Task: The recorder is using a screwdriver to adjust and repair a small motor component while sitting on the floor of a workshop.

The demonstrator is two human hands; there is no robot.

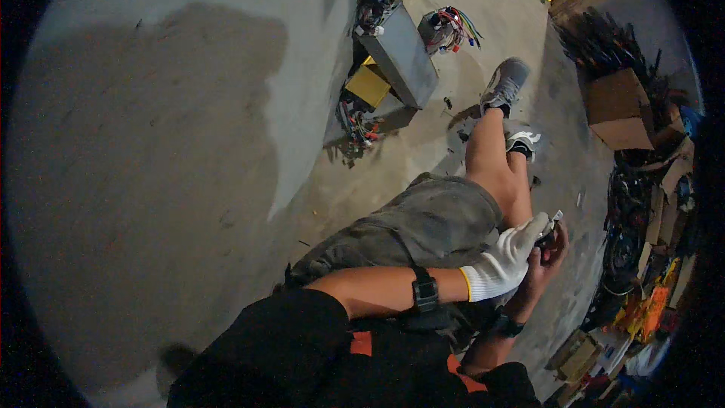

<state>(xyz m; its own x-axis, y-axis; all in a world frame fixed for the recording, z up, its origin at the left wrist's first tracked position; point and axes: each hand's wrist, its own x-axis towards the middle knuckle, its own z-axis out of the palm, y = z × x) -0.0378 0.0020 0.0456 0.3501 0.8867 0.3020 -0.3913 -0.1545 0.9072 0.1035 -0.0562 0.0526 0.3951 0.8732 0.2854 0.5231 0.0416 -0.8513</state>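
The left hand (502, 258), wearing a white knit glove with a yellow cuff edge, is meeting the bare right hand (545, 261) just beyond the knee of the dark grey-green cloth shorts (430, 215). Between them a small dark object (544, 240) is sitting, mostly covered by fingers, a pale bit showing near its upper end; its kind is remaining unclear. The right hand is curling its fingers around the object, holding it in a narrow grip. The gloved fingertips are bunching closely against it, but whether they are gripping or only touching, I cannot tell.

The shorts are partly hiding behind the left forearm. Ahead, a grey metal box (400, 57) is leaning at a tilt on the concrete floor (559, 295), near a yellow block (368, 85) and a bundle of coloured wires (458, 29); jumbled parts behind the box are blurring together. To the right, an open brown cardboard box (619, 106) is standing beside a dark tangled heap (612, 41), too dim for making out, and the fisheye's black rim is cutting off the clutter beyond.
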